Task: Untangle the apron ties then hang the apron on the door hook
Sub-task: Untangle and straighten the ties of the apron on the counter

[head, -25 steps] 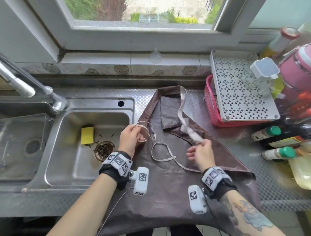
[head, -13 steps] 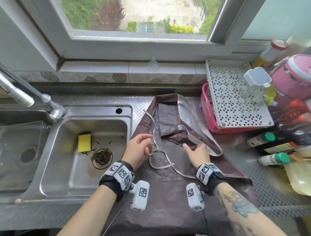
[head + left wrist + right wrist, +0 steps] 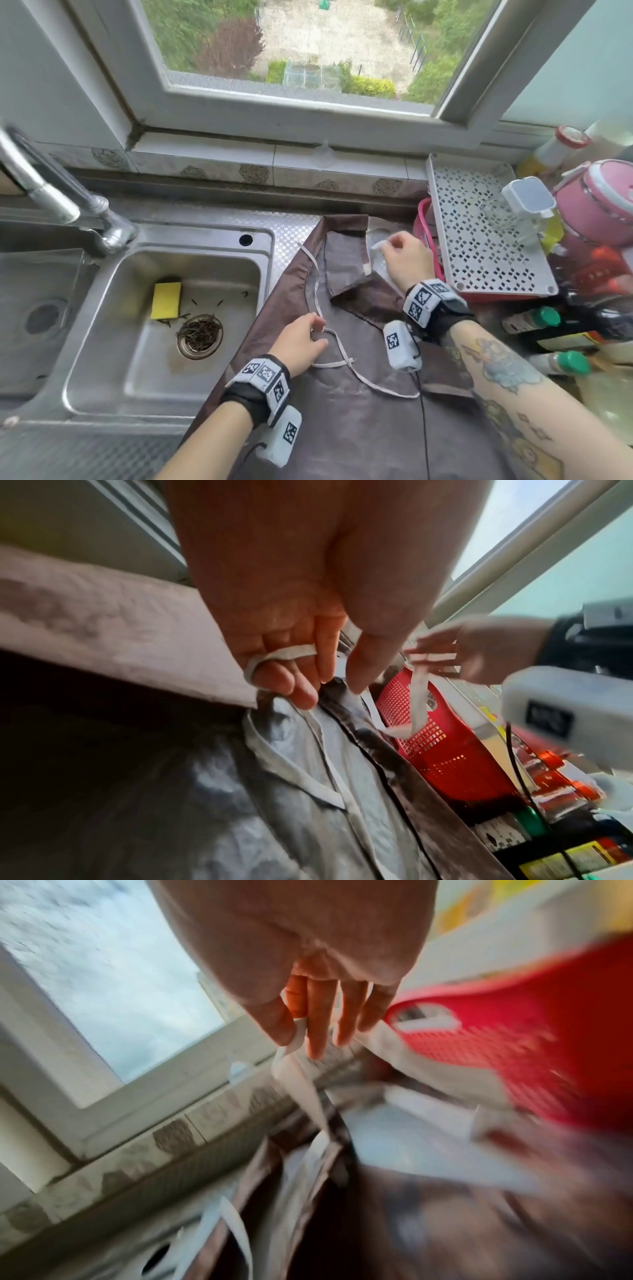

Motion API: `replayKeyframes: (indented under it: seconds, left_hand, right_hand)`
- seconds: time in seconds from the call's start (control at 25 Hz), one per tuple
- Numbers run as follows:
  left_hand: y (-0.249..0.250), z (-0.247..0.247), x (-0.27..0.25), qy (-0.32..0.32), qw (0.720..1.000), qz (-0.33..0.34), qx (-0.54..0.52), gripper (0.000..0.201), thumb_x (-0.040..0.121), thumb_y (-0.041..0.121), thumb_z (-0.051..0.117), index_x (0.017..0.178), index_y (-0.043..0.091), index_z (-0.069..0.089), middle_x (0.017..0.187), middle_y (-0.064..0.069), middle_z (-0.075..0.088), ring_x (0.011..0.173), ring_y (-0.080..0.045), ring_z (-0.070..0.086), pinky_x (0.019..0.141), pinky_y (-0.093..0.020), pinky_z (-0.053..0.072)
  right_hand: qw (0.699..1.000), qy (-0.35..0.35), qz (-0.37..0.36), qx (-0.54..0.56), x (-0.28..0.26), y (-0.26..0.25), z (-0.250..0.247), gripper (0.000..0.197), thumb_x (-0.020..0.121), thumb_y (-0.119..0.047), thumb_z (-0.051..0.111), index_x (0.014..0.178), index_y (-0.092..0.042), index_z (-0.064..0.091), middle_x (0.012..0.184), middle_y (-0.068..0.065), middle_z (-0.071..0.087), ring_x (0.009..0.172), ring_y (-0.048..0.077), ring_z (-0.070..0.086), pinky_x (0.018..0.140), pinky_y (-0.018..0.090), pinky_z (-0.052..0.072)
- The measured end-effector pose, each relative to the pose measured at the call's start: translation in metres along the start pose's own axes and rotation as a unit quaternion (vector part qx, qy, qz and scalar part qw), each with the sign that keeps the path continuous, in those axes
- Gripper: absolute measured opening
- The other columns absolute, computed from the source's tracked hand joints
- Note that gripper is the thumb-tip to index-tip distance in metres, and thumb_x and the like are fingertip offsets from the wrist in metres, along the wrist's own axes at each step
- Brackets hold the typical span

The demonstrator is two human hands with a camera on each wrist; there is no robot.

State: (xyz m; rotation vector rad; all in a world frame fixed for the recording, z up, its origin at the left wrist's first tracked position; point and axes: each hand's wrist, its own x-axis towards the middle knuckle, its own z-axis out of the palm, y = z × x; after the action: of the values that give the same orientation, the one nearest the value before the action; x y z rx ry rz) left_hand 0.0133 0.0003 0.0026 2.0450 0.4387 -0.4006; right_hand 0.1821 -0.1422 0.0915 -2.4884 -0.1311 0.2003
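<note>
A dark brown apron (image 3: pixel 359 404) lies spread on the steel counter right of the sink, its top corner folded over. A thin white tie (image 3: pixel 337 346) loops across it. My left hand (image 3: pixel 301 339) grips this thin tie (image 3: pixel 281 656), which wraps round a curled finger. My right hand (image 3: pixel 407 258) is near the apron's top edge beside the red basket and pinches the wide white strap (image 3: pixel 298 1069) between thumb and forefinger; the strap (image 3: pixel 419 696) hangs down from it. No door hook is in view.
The sink (image 3: pixel 102 394) with a yellow sponge (image 3: pixel 166 300) and a strainer of debris lies left, the faucet (image 3: pixel 58 202) above it. A red basket (image 3: pixel 424 240) under a white perforated tray (image 3: pixel 479 246), bottles (image 3: pixel 534 318) and a pink container (image 3: pixel 603 205) crowd the right.
My right hand has moved up and away toward the apron's top edge, carrying the wide strap. My left hand has closed on the thin tie's loop. The head view has tilted up.
</note>
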Motion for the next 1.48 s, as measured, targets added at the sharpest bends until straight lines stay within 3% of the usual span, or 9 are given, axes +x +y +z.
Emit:
replayKeyframes:
  seconds: [0.12,0.28,0.48,0.68,0.96,1.12,1.24,1.36,1.48]
  left_hand:
    - [0.000,0.001,-0.001,0.014,1.000,-0.012,-0.016,0.031,0.082,0.020,0.059,0.112,0.017,0.060,0.108,0.004,0.064,0.093,-0.011,0.055,0.081,-0.016,0.035]
    - [-0.002,-0.001,-0.002,0.008,1.000,-0.012,-0.015,0.032,0.082,0.020,0.058,0.114,0.016,0.060,0.111,0.003,0.064,0.093,-0.010,0.054,0.079,-0.014,0.034]
    - [-0.003,-0.003,0.000,0.009,0.999,-0.011,-0.038,0.023,0.085,0.019,0.056,0.106,0.018,0.062,0.100,0.008,0.062,0.090,-0.012,0.058,0.081,-0.019,0.038]
    - [0.000,0.004,0.001,0.029,0.995,0.000,-0.095,0.025,0.093,0.013,0.042,0.108,0.020,0.060,0.100,0.000,0.074,0.063,-0.011,0.056,0.073,-0.027,0.046]
    - [0.003,0.015,-0.016,0.045,0.993,0.004,-0.105,0.011,0.089,0.018,0.054,0.097,0.024,0.051,0.087,0.008,0.078,0.055,-0.006,0.057,0.070,-0.028,0.049]
    - [0.004,0.018,-0.022,0.043,0.993,0.001,-0.113,0.010,0.082,0.016,0.062,0.078,0.025,0.059,0.079,0.002,0.078,0.050,-0.005,0.056,0.067,-0.030,0.052]
    - [0.011,0.019,-0.022,0.069,0.989,-0.023,-0.125,0.006,0.082,0.016,0.063,0.078,0.020,0.065,0.072,0.001,0.077,0.048,-0.004,0.053,0.056,-0.024,0.046]
    - [0.018,0.024,-0.022,0.063,0.991,-0.031,-0.114,0.007,0.083,0.017,0.063,0.078,0.020,0.067,0.070,0.003,0.076,0.045,0.004,0.051,0.055,-0.024,0.040]
    - [0.033,0.029,-0.027,-0.035,0.986,-0.004,-0.163,0.018,0.082,-0.001,0.061,0.080,0.016,0.066,0.052,0.013,0.068,0.044,0.007,0.050,0.052,-0.018,0.042]
  right_hand:
    - [0.981,0.055,-0.176,-0.053,0.045,-0.054,-0.025,0.013,0.089,-0.017,0.056,0.087,-0.008,0.065,0.115,0.013,0.063,0.099,0.025,0.058,0.089,0.031,0.047]
    - [0.940,0.104,-0.303,-0.115,0.072,-0.084,-0.036,0.011,0.086,-0.010,0.056,0.091,-0.005,0.065,0.140,0.016,0.051,0.135,0.032,0.039,0.112,0.051,0.032]
    - [0.982,-0.094,-0.149,-0.066,0.043,-0.053,-0.013,0.063,0.085,-0.004,0.051,0.140,-0.027,0.029,0.129,0.007,0.048,0.095,0.022,0.059,0.084,0.040,0.054]
    - [0.969,-0.210,-0.056,-0.113,-0.063,0.030,0.048,0.026,0.081,-0.023,0.060,0.104,-0.012,0.056,0.104,0.013,0.066,0.098,0.031,0.062,0.086,0.037,0.048]
    - [0.931,-0.239,-0.012,-0.276,-0.157,0.080,0.086,0.030,0.084,-0.042,0.057,0.103,-0.018,0.054,0.112,0.007,0.057,0.111,0.030,0.049,0.091,0.042,0.040]
    - [0.972,-0.209,0.104,0.028,-0.148,0.082,0.071,0.018,0.086,-0.031,0.057,0.074,-0.018,0.055,0.070,0.000,0.067,0.069,0.023,0.058,0.069,0.034,0.043]
    - [0.920,-0.059,0.179,0.343,-0.128,0.078,0.048,0.025,0.092,-0.018,0.052,0.067,-0.016,0.056,0.039,-0.006,0.049,0.046,0.017,0.040,0.048,0.029,0.035]
    - [0.881,-0.050,0.105,0.458,-0.122,0.056,0.020,0.019,0.097,-0.012,0.046,0.093,-0.019,0.064,0.048,-0.008,0.047,0.046,0.009,0.039,0.043,0.018,0.033]
    - [0.926,-0.148,-0.015,0.346,-0.132,0.038,0.019,0.034,0.093,-0.002,0.046,0.116,-0.021,0.062,0.071,-0.003,0.061,0.055,0.003,0.053,0.055,0.016,0.045]
